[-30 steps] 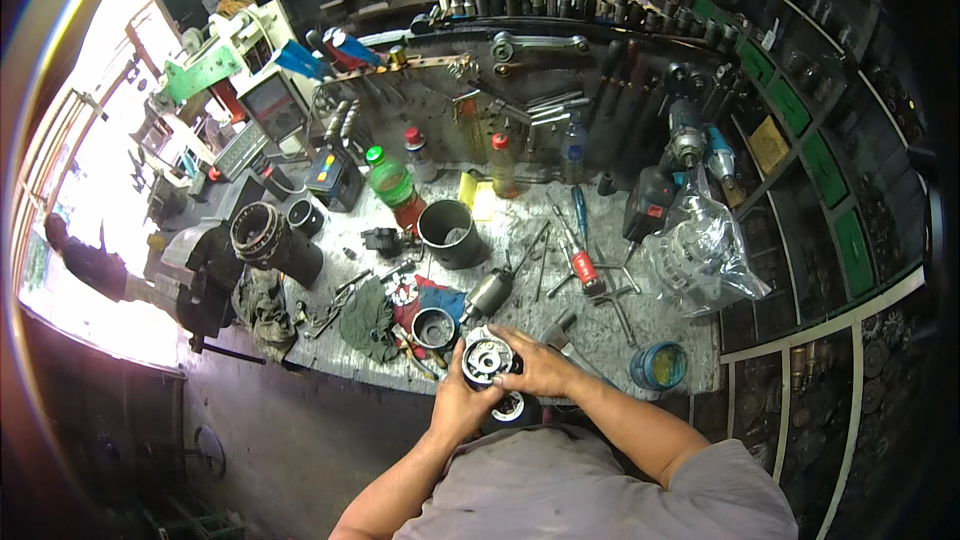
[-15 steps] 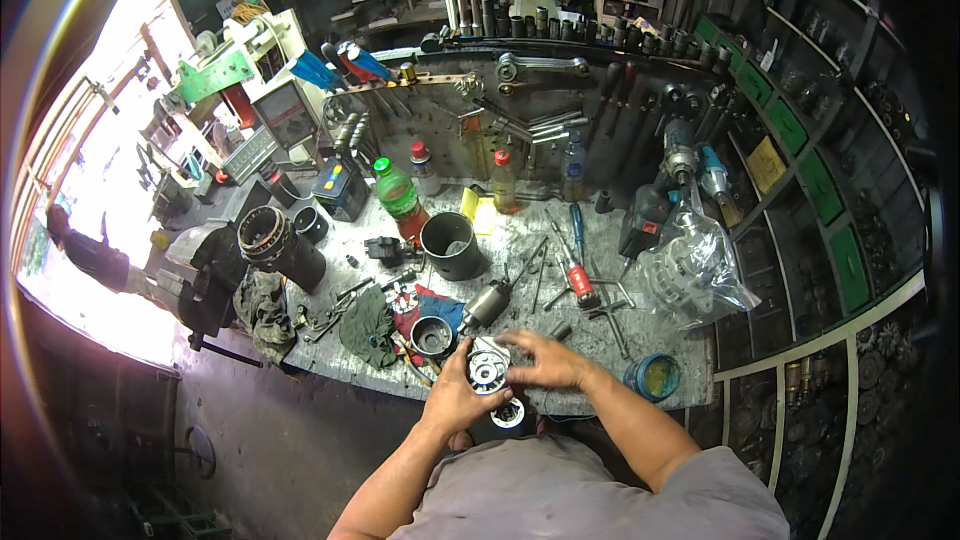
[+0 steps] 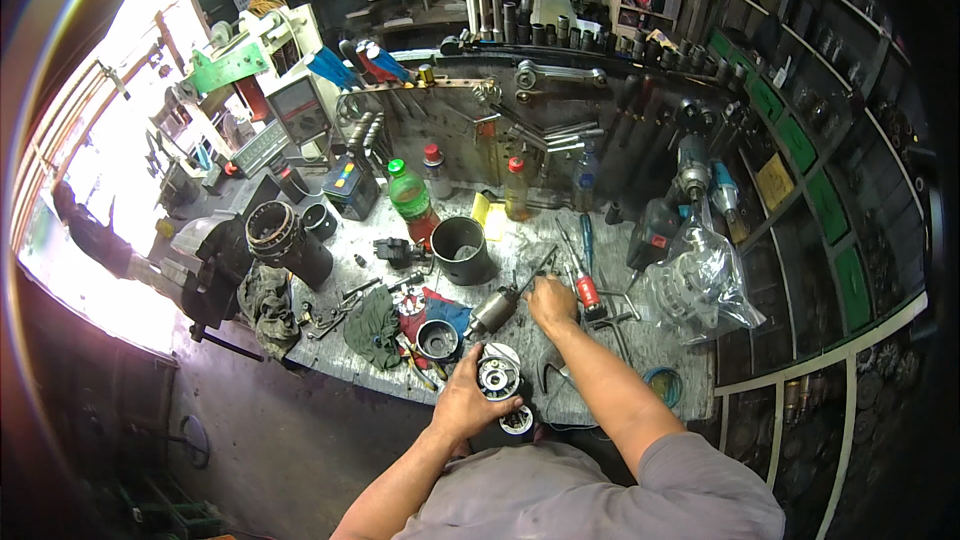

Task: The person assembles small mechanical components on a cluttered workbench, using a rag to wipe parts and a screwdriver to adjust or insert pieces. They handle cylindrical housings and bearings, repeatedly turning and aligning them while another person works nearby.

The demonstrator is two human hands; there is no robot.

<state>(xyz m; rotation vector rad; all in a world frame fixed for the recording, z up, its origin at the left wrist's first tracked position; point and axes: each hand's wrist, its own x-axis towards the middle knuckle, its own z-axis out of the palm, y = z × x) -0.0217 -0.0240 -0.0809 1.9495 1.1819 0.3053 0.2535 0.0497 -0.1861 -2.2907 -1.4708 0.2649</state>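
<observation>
My left hand (image 3: 468, 398) is closed around a round silver metal housing (image 3: 499, 376) with a ring-shaped opening in its centre. Just below it, by my shirt, is a smaller round part (image 3: 516, 422) with a white rim. My right hand (image 3: 552, 304) is down at the bench with its fingers curled in; whatever they hold, if anything, is hidden. Thin metal rods (image 3: 543, 266) lie at its fingertips. To its left rests a metal motor cylinder (image 3: 493, 311) with a shaft, and a dark round cup (image 3: 437, 340) stands beside that.
A black cylinder (image 3: 461, 252) and a green-capped bottle (image 3: 410, 192) stand behind. Right of my right hand are a red-handled screwdriver (image 3: 586, 290) and a T-shaped wrench (image 3: 615, 320). A bagged metal part (image 3: 697, 285) sits at the right; cloths (image 3: 373, 330) lie left.
My right hand has left the housing and reached forward and right to the bench. My left hand still holds the housing. The view has shifted slightly.
</observation>
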